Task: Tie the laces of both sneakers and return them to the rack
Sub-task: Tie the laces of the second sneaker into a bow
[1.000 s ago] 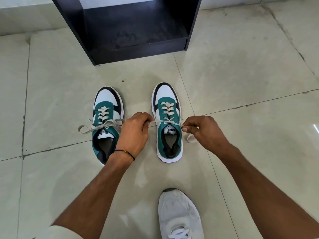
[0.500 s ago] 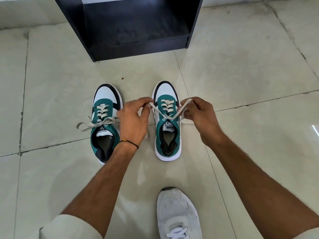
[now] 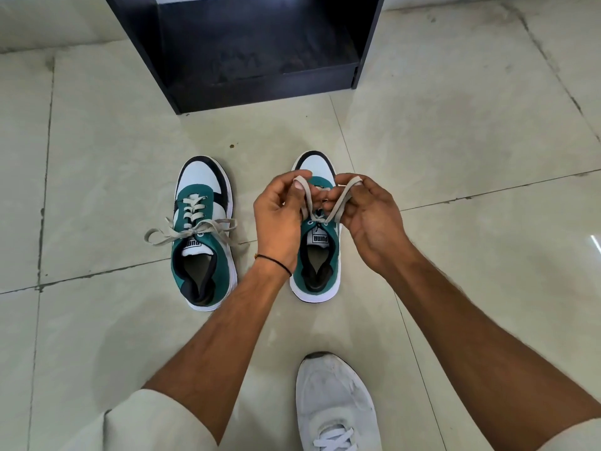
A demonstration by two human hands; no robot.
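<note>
Though sneakers (image 3: 204, 255) near rack (image 3: 260, 91), floor (image 3: 270, 131) between

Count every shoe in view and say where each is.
3. One green-and-white laced sneaker stands left on the tiled floor; its matching sneaker stands right of it, beneath the left hand and right hand; a plain white shoe sits at the bottom edge, partly cut off.

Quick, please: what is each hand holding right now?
Left hand: pinching one lace loop.
Right hand: pinching the other lace loop.
</note>
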